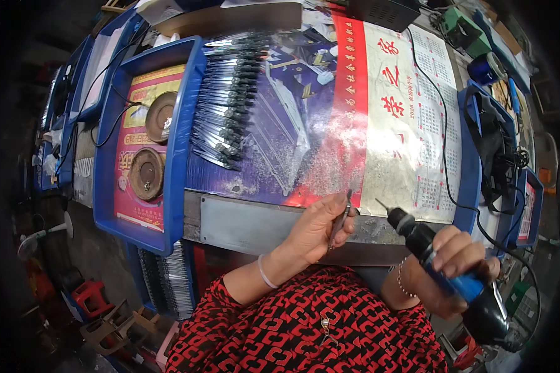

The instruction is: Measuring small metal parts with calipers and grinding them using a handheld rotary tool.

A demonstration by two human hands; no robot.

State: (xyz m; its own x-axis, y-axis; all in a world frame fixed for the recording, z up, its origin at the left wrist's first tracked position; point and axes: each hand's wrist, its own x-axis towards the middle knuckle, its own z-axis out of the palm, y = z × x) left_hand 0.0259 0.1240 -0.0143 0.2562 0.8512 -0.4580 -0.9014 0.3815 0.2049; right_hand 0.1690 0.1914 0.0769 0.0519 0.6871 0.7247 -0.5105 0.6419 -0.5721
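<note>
Nearest, at the bottom of the frame, the person's red-and-black patterned sleeves lead up to the hands. The left hand (pixel 317 227), just below centre, is closed around a slim metal piece (pixel 341 217), pinched between thumb and fingers and held nearly upright over the bench (pixel 249 224) edge. The right hand (pixel 460 264), at lower right, grips a blue-and-black handheld rotary drill (pixel 438 264), its thin bit (pixel 382 204) pointing up-left toward the metal piece but apart from it. By the look of it, the step in hand is bringing bit and piece together for drilling or trimming; the next move would call for a steady line-up of the tip on the small part and a firm pinch so it does not spin. A black cord (pixel 445 155) runs from the drill up across the bench. Beyond the hands lies a large printed poster (pixel 379 112) dusted with metal filings. Further, at upper centre, rows of similar slim metal pieces (pixel 227 99) lie stacked. At left a blue tray (pixel 180 143) holds two round brown discs (pixel 146 173); another blue tray (pixel 470 161) sits at far right.
</note>
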